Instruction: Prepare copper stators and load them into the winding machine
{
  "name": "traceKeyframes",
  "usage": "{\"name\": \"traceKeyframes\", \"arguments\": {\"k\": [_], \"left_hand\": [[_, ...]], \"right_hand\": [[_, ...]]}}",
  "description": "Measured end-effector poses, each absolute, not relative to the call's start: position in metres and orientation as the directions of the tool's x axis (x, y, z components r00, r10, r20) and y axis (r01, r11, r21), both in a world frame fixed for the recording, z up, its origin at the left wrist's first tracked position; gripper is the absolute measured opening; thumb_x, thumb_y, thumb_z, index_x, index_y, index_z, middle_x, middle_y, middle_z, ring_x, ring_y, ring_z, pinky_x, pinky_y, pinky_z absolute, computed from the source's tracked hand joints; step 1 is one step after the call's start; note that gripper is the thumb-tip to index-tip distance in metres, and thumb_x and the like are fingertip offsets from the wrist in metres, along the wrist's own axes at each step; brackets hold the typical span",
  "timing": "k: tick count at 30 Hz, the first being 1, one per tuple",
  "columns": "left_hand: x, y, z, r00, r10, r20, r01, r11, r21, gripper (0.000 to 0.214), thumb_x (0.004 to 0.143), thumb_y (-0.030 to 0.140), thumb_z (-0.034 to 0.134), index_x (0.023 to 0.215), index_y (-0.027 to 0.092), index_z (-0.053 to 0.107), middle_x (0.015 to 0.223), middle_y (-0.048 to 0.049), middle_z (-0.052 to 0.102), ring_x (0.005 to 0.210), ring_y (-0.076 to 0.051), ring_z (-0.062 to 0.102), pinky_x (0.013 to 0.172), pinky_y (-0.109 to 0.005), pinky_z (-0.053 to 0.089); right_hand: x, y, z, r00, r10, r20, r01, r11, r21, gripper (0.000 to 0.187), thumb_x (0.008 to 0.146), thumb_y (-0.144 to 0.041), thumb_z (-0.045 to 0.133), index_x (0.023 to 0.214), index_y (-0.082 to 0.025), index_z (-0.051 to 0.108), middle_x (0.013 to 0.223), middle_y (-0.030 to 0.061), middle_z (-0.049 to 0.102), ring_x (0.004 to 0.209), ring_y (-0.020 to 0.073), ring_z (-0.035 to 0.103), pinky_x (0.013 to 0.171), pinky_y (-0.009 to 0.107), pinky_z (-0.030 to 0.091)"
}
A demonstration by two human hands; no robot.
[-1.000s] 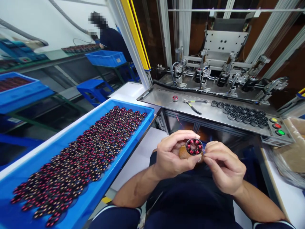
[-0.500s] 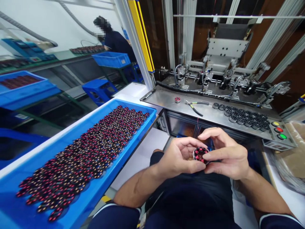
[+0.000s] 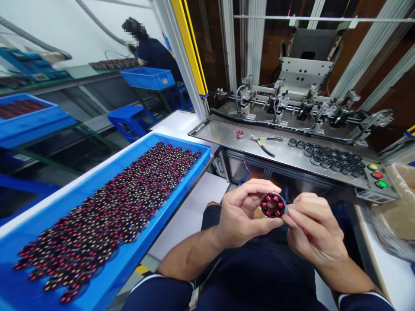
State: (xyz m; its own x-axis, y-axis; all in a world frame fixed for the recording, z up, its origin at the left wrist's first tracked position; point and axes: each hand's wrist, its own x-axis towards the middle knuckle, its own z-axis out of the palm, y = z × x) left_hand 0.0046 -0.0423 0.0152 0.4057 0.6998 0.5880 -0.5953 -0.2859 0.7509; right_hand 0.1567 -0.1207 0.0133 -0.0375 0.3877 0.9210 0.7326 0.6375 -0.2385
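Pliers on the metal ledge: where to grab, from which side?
I'd take the pliers by both handles, from the near right. The head points left; the handles splay open rightward, one angling toward the front edge of the metal ledge, so a grip there could likely squeeze them together. Mind the black parts just right of the far handle.
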Motion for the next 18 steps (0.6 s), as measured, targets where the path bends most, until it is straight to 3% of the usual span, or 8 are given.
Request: {"name": "traceKeyframes", "arguments": {"k": [3,9,13,16,18], "left_hand": [[0.004,-0.042,0.014,0.319,0.672,0.669,-0.543,-0.449,0.710,0.047,0.066,0.018,0.090,0.109,0.022,0.070,0.107,-0.0085,0.073,0.098,-0.019,0.072,0.081,-0.026,0.061],[0.006,-0.046,0.008,0.254,0.686,0.682,-0.536,-0.487,0.689,0.050,0.068,0.014,0.088,0.113,0.024,0.069,0.111,-0.0057,0.070,0.096,-0.016,0.071,0.078,-0.022,0.060],[0.007,-0.045,0.002,0.283,0.731,0.621,-0.575,-0.389,0.720,0.052,0.066,0.014,0.090,0.112,0.026,0.069,0.118,-0.0057,0.068,0.101,-0.017,0.070,0.084,-0.025,0.060],[0.003,-0.040,0.001,0.420,0.752,0.509,-0.590,-0.200,0.782,0.061,0.064,0.026,0.092,0.118,0.024,0.066,0.120,-0.0086,0.068,0.101,-0.020,0.071,0.087,-0.029,0.060],[-0.003,-0.036,0.003,0.547,0.728,0.413,-0.554,-0.055,0.831,0.062,0.066,0.035,0.091,0.120,0.020,0.064,0.108,-0.0091,0.071,0.094,-0.020,0.072,0.082,-0.027,0.060]], "right_hand": [[0.143,-0.118,0.015,0.057,0.386,0.921,0.723,0.620,-0.304,0.036,0.087,-0.008,0.066,0.117,-0.028,0.070,0.083,0.0036,0.070,0.068,0.0193,0.065,0.058,0.038,0.056],[0.119,-0.112,0.009,0.348,0.483,0.804,0.503,0.627,-0.595,0.021,0.090,-0.008,0.062,0.099,-0.024,0.070,0.077,0.0030,0.067,0.069,0.0181,0.062,0.059,0.033,0.051],[0.118,-0.106,0.010,0.381,0.516,0.767,0.410,0.649,-0.640,0.015,0.092,-0.010,0.060,0.091,-0.022,0.068,0.075,0.0023,0.064,0.069,0.0168,0.060,0.061,0.032,0.049],[0.125,-0.103,0.014,0.330,0.533,0.779,0.414,0.660,-0.627,0.013,0.092,-0.011,0.060,0.090,-0.021,0.068,0.075,0.0029,0.064,0.069,0.0169,0.060,0.062,0.032,0.049],[0.131,-0.103,0.017,0.299,0.545,0.783,0.408,0.669,-0.621,0.013,0.092,-0.010,0.060,0.090,-0.020,0.068,0.075,0.0029,0.064,0.069,0.0167,0.060,0.061,0.031,0.048]]}}
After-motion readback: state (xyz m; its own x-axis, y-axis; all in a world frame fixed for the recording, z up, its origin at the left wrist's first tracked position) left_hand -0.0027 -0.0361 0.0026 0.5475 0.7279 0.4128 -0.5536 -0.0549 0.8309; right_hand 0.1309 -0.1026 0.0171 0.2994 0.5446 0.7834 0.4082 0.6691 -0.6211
